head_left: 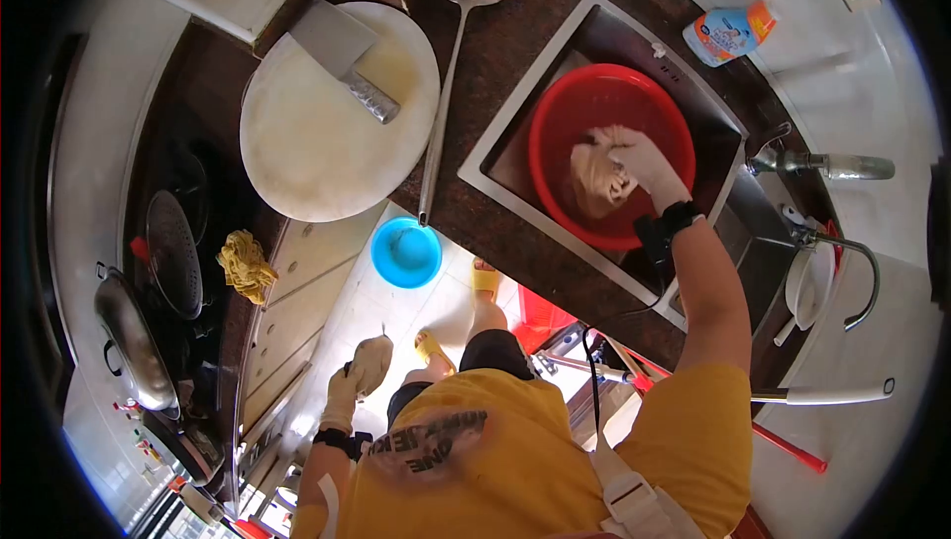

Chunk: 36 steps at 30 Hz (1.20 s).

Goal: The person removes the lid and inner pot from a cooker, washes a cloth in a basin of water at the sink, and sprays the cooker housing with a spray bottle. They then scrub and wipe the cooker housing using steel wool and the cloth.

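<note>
My right hand (642, 164), in a pale glove, reaches into a red basin (555, 207) of water. Its fingers are closed on a wet beige cloth (598, 180), bunched up and partly under the water. The basin stands inside a steel sink (515, 143). Low at my left side, my left hand (340, 402), also gloved, is closed on an oval grey-beige object (371, 365) with a thin tip and a dark bit near the fingers. Its exact kind cannot be made out. Below that hand is the floor.
A cleaver (337, 44) lies on a round chopping board (317, 158), beside a long-handled spatula (443, 113). The blue basin (406, 254) is on the floor. A yellow cloth (246, 267) hangs by the stove. A faucet (832, 164) and spray bottle (728, 36) flank the sink.
</note>
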Tool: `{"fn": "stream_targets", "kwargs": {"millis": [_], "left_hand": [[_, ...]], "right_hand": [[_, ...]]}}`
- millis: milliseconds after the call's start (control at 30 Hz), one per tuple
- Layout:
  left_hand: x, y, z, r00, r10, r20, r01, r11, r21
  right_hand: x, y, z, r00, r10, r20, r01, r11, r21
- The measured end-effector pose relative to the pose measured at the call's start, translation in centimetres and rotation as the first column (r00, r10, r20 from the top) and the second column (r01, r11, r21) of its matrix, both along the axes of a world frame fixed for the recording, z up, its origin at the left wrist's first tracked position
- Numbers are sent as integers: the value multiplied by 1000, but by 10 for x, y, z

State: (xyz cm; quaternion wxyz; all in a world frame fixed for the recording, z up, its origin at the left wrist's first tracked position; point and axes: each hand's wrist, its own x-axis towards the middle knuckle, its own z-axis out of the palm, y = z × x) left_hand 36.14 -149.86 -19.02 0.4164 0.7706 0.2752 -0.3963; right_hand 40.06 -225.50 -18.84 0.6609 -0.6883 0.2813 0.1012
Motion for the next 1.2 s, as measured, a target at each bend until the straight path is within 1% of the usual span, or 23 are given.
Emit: {"fn": "stream_targets", "kwargs": {"millis": [67,100,200,233,267,333,367,400,467,533,600,667,700,733,800,867,933,1000,1067,1100,1133,1167,1200], "left_hand": [[8,-14,7,999,-37,36,37,999,12],[12,-13,5,998,-46,32,45,999,17],[22,-10,-3,994,-108,29,107,994,36],[26,-16,2,996,-79,42,80,997,-8],[30,-19,4,997,-51,54,54,997,-53],[36,-22,4,993,-108,55,110,993,-42],[38,-23,1,994,-94,47,96,994,-55],[40,-21,-4,996,-81,39,84,994,-66],[41,-16,-16,988,-147,46,149,988,-40],[51,-19,-18,974,-219,65,221,975,-16],[59,-41,-3,986,-166,-13,165,985,-46],[72,-41,-8,969,-242,40,245,967,-76],[81,-41,-9,961,-277,10,277,959,-60],[90,-42,-11,951,-309,-20,308,951,-43],[110,-48,-16,948,-317,-33,314,947,-66],[126,-64,-12,867,-498,-13,498,865,59],[131,-93,3,821,-569,38,565,821,80],[130,-115,12,788,-611,76,602,791,110],[123,-122,12,829,-548,108,555,830,-49],[118,-124,15,853,-514,93,520,852,-63],[112,-124,18,888,-448,102,454,889,-49],[110,-125,22,823,-564,68,561,826,55],[108,-118,23,747,-665,6,657,739,151]], "right_hand": [[7,-8,6,999,-45,29,47,996,-78],[10,-14,-2,988,-18,154,38,992,-124],[14,-2,34,970,-129,205,131,991,3],[14,-11,53,992,1,-126,-19,989,-143],[12,-18,66,991,-11,-137,-8,990,-140],[-1,-31,80,949,187,-255,-275,886,-373],[-16,-43,77,956,267,-118,-282,743,-607],[-29,-49,81,987,149,-53,-141,675,-724],[-61,-68,84,991,-11,131,103,681,-725],[-92,-76,96,968,-209,137,243,664,-707],[-124,-72,100,933,-287,217,354,634,-687],[-154,-52,109,765,-500,405,643,575,-505],[-169,-39,117,735,-552,393,668,494,-556],[-189,-37,112,716,-570,402,687,472,-553],[-238,-37,80,681,-645,347,695,419,-584],[-284,-43,33,757,-642,123,587,585,-559],[-300,-38,3,883,-421,-207,299,846,-443],[-265,-12,19,826,-243,-509,-120,806,-579],[-276,-30,-19,794,-5,-608,-260,902,-346],[-266,-30,-11,755,-188,-628,36,968,-247],[-335,-70,-128,769,-266,-581,163,961,-223],[-393,-103,-228,773,-344,-533,286,939,-192],[-378,-90,-175,752,-198,-629,29,963,-269]]}}
